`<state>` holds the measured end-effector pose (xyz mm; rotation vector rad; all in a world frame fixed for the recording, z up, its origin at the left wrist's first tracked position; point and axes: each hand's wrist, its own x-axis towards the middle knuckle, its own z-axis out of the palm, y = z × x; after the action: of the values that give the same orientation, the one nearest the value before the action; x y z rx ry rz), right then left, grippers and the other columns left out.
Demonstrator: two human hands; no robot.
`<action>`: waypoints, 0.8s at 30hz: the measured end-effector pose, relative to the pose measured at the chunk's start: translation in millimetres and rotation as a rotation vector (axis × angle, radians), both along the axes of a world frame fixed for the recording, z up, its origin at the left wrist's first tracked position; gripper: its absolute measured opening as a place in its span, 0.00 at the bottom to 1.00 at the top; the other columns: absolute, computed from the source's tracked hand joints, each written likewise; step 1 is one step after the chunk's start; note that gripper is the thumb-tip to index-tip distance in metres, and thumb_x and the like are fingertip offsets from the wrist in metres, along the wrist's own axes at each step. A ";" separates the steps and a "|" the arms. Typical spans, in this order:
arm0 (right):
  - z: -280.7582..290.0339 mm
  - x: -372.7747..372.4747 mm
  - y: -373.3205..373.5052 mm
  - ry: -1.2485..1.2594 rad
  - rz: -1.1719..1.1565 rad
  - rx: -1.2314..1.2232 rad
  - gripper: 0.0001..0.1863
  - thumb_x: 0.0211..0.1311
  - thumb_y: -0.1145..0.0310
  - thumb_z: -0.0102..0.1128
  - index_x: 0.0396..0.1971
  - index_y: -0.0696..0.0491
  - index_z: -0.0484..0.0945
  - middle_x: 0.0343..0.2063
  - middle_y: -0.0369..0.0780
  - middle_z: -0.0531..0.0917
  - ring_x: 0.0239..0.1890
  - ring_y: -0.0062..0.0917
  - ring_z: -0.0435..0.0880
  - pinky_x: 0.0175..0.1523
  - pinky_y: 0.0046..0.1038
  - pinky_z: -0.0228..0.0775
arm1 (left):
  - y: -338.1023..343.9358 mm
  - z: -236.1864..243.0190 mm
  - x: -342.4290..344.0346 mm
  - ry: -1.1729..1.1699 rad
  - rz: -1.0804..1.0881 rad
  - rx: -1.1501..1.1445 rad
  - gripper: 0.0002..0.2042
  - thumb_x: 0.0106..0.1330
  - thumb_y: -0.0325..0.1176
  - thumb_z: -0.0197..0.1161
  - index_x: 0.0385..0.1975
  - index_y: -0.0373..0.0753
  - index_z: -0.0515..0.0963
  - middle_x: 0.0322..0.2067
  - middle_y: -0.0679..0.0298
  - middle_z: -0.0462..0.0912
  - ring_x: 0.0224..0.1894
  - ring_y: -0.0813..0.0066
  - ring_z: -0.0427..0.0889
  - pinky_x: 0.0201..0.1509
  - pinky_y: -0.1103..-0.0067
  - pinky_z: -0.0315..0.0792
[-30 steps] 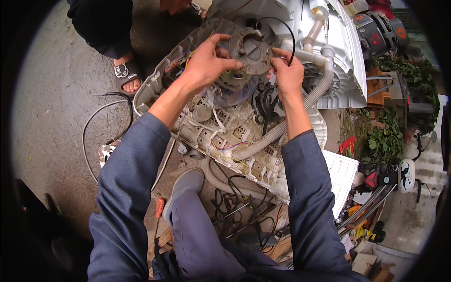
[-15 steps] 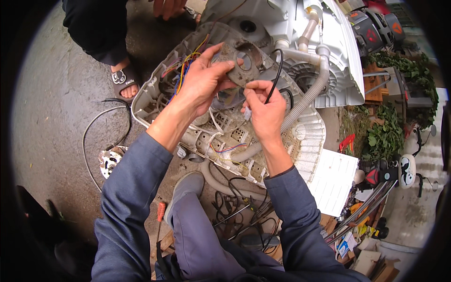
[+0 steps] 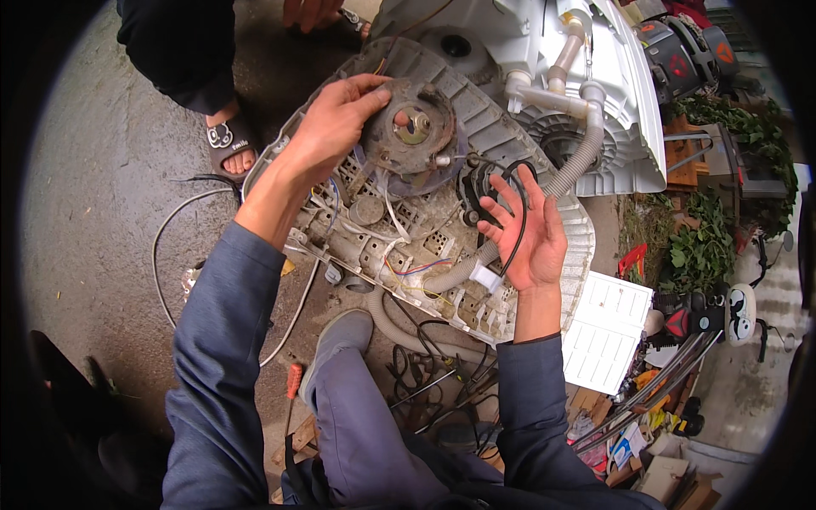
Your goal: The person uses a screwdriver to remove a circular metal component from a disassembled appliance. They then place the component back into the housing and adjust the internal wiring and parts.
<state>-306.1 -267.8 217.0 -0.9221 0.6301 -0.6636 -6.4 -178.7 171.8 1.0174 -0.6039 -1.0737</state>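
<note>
My left hand (image 3: 336, 119) is closed on the upper left edge of a dirty, round metal bracket (image 3: 393, 151). The bracket surrounds a brass-coloured centre piece (image 3: 415, 129) over the washing machine's grimy plastic base (image 3: 472, 302). One fingertip shows through its opening. To the right, my right hand (image 3: 534, 238) is palm up with fingers spread, gripping nothing. A black cable (image 3: 520, 223) loops across that hand, and a white plastic connector (image 3: 486, 276) hangs beside the palm. Between the bracket and the right hand lies a dark round part, probably a motor (image 3: 476, 191).
Behind the base stands a white machine housing (image 3: 633, 127) with a grey corrugated hose (image 3: 578, 161). An orange-handled screwdriver (image 3: 294, 380) lies by my shoe (image 3: 344, 336). Black cables (image 3: 425, 361) tangle nearby. Another person's sandalled foot (image 3: 234, 153) is at the upper left.
The bracket has moved left and down around the centre piece, my left hand still on it. My right hand has let go, shifted right and opened.
</note>
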 end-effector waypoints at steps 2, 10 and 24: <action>0.6 -3.9 -6.5 0.034 0.065 -0.031 0.35 0.79 0.49 0.55 0.74 0.57 0.64 0.64 0.52 0.78 0.53 0.37 0.85 0.52 0.38 0.84 | 1.8 -2.8 4.2 -0.023 -0.094 -0.009 0.17 0.83 0.33 0.56 0.62 0.28 0.76 0.47 0.62 0.88 0.45 0.82 0.87 0.51 0.81 0.82; -4.4 35.5 11.5 0.387 0.116 -0.211 0.28 0.76 0.64 0.66 0.67 0.63 0.72 0.42 0.42 0.85 0.33 0.23 0.86 0.34 0.24 0.81 | -7.1 -2.1 -9.7 -0.149 -0.268 -0.005 0.17 0.82 0.33 0.56 0.61 0.28 0.78 0.46 0.64 0.87 0.45 0.84 0.84 0.51 0.84 0.80; -75.2 78.1 -31.1 0.198 -0.066 0.036 0.05 0.79 0.69 0.58 0.42 0.55 0.77 0.34 0.37 0.84 0.30 0.24 0.85 0.36 0.27 0.80 | -24.7 -30.1 -20.5 -0.417 0.036 0.014 0.39 0.69 0.38 0.74 0.75 0.28 0.62 0.66 0.48 0.77 0.68 0.60 0.76 0.73 0.70 0.68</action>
<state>-228.0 -298.9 141.7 -0.9435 0.8489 -0.6216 -26.8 -203.4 141.7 1.2722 -0.9102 -0.8373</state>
